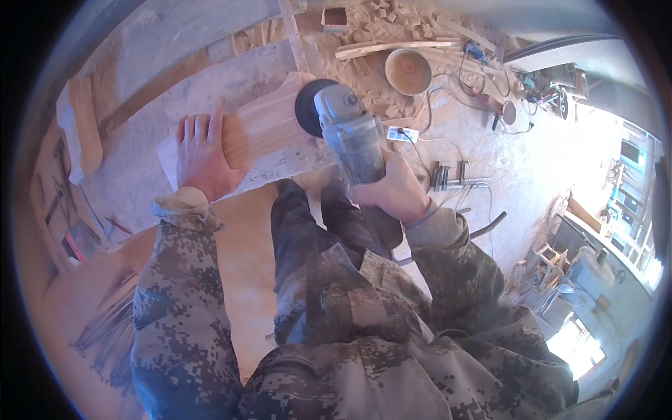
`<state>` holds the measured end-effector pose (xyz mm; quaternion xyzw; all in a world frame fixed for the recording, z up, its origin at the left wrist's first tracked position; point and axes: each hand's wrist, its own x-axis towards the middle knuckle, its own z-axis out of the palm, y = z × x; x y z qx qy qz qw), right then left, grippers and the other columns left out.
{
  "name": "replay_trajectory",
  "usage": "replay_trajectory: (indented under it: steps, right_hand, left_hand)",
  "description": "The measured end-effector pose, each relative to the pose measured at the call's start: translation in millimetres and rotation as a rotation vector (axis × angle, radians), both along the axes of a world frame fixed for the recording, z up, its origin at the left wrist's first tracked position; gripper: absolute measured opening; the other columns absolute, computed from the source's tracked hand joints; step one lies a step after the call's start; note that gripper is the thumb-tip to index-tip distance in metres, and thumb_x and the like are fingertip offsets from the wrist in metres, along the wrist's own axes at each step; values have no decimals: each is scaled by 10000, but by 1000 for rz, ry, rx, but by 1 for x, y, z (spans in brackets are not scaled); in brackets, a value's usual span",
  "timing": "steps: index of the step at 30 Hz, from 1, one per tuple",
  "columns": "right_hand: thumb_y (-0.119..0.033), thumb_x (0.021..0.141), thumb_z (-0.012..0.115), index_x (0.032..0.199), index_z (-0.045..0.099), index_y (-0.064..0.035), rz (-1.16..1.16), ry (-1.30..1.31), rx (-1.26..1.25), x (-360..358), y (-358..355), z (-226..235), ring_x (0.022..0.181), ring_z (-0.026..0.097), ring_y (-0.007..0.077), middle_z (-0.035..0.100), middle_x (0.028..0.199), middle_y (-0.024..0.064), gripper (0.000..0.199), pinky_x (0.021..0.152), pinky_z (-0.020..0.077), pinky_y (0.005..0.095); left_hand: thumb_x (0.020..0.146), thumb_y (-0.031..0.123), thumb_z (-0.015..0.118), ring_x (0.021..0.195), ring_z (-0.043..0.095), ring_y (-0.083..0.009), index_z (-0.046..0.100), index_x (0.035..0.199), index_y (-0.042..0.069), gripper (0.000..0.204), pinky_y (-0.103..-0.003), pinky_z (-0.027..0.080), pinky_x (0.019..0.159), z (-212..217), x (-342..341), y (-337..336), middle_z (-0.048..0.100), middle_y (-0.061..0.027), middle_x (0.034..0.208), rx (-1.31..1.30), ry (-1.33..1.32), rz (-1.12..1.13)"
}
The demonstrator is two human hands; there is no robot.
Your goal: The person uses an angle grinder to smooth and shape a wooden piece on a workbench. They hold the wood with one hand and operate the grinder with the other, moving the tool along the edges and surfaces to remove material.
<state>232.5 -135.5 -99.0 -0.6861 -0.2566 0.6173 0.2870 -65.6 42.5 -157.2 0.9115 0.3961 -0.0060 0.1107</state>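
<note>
Sanding a board at a dusty bench

Pressing flat, the left hand [201, 155] lies palm down on a pale wooden board [262, 126], fingers spread and pointing away from the body — nothing gripped, just weight on the wood. The board rests on a grey, dust-coated workbench [140, 150], its near end under the palm, its far end running toward the tool.

Right hand [392, 190] is clenched around the grey body of an angle grinder [346, 129]. The tool's dark round disc [308, 106] sits on the far right part of the board, touching its surface as far as can be seen. A cable [483, 227] curves off behind the right wrist.

Both forearms wear camouflage sleeves; the person's legs in the same cloth stand just below the bench edge.

Surroundings — sawdust covers the floor. Beyond the bench, a round wooden bowl [408, 71] sits beside loose planks and small offcuts [381, 21]. A white power strip [402, 134] lies on the floor just right of the grinder, with metal clamps [448, 178] a little farther right. Bright windows wash out the right rim of the view.
</note>
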Motion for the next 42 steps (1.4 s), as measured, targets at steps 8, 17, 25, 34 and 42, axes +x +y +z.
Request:
replay_trajectory:
  steps: [8, 17, 25, 34, 42]
  right_hand:
    - [-55, 740, 855, 1124, 719, 34, -6, -30, -4, 19, 49, -16, 782, 704, 160, 747, 900, 90, 417, 740, 582, 336]
    - [-151, 726, 844, 1233, 706, 26, 78, -57, 5, 4, -37, 8, 988, 722, 178, 767, 1035, 124, 555, 876, 583, 371]
    - [-133, 745, 840, 1269, 676, 26, 92, -31, -88, 1, -34, 15, 965, 715, 182, 749, 1055, 106, 571, 871, 583, 365]
    - [-160, 757, 859, 1116, 724, 69, 43, -84, 3, 20, 37, -15, 787, 732, 191, 761, 933, 129, 447, 725, 593, 363]
    - [-154, 733, 884, 1083, 735, 82, -132, 25, 84, 24, 41, -20, 758, 723, 195, 754, 902, 121, 447, 708, 581, 343]
  left_hand:
    - [652, 369, 961, 1337, 481, -436, 414, 1575, -20, 1141, -593, 287, 1246, 0, 1, 1, 552, -222, 1359, -9, -8, -3]
    - [647, 351, 964, 1324, 489, -429, 414, 1572, -22, 1139, -589, 292, 1247, -2, 1, 1, 558, -212, 1347, -22, -10, 5]
    - [633, 316, 974, 1320, 494, -424, 440, 1544, -4, 1103, -588, 295, 1248, -2, 0, 0, 561, -201, 1336, 1, -50, 7]
    - [645, 352, 973, 1335, 495, -425, 438, 1549, -2, 1109, -589, 271, 1276, -1, 0, 0, 567, -204, 1345, -29, -23, 17]
    - [665, 371, 959, 1310, 518, -423, 450, 1543, -1, 1081, -589, 270, 1274, 1, 0, 3, 580, -212, 1337, -19, -53, -5]
